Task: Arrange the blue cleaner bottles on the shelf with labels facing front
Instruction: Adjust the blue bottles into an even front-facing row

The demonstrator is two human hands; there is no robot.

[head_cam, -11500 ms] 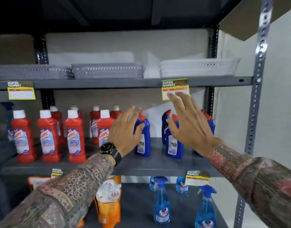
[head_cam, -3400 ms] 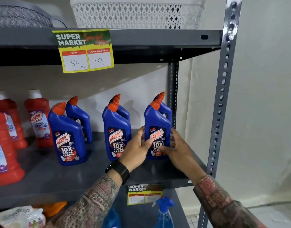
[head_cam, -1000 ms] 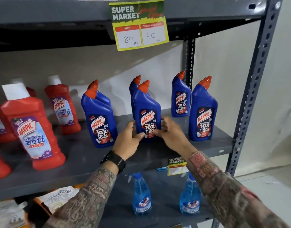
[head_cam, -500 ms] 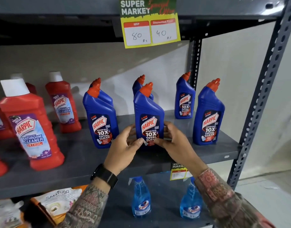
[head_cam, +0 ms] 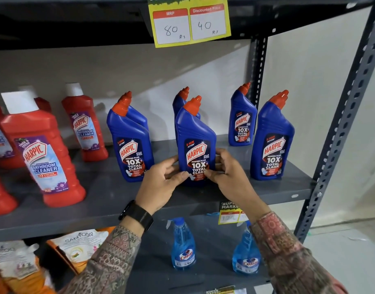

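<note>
Several blue Harpic bottles with orange caps stand on the grey middle shelf [head_cam: 235,192]. The front middle bottle [head_cam: 195,136] is upright with its label facing me. My left hand [head_cam: 161,183] grips its lower left side and my right hand [head_cam: 227,175] grips its lower right side, thumbs on the label. Another blue bottle [head_cam: 130,143] stands to the left and one [head_cam: 271,141] to the right, both labels facing front. Behind them stand further blue bottles: one [head_cam: 242,117] at the back right shows its label, two others [head_cam: 181,100] are mostly hidden.
Red Harpic bathroom cleaner bottles [head_cam: 44,158] fill the shelf's left part. A yellow price tag [head_cam: 188,22] hangs from the shelf above. The dark perforated upright [head_cam: 347,128] bounds the right side. Below are blue spray bottles [head_cam: 183,245] and refill pouches [head_cam: 76,249].
Both hands have stayed on the front middle bottle. Over the last second it slid a little toward the shelf's front edge, and the view has moved closer.
</note>
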